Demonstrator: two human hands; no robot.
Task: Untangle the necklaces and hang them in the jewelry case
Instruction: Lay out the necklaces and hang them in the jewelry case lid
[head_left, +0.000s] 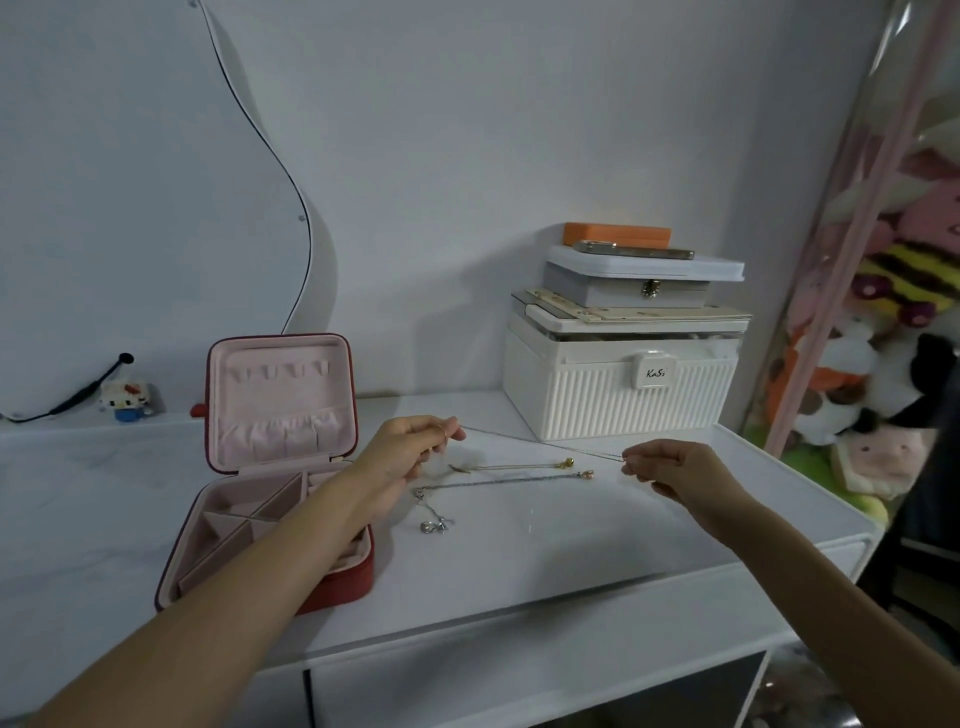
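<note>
Both hands, left hand (410, 447) and right hand (670, 467), pinch a thin chain (540, 443) taut, probably checking it's knot-free before hanging it in the jewelry case (280, 415).

Over a white tabletop (519, 551), the left hand (410, 452) and the right hand (670, 467) each pinch one end of a thin chain (540, 443), stretched taut between them above the surface. Below it lie a gold necklace (511, 466) and, just nearer, a silver necklace (498, 482) whose left end trails down to a small pendant cluster (435, 526). To the left stands an open red jewelry case (275, 462) with pink lining, its lid upright. Behind the hands sits a white ribbed box (623, 389) stacked with smaller boxes, an orange one (615, 235) topmost. Plush toys (883, 332) fill the right edge.
</note>
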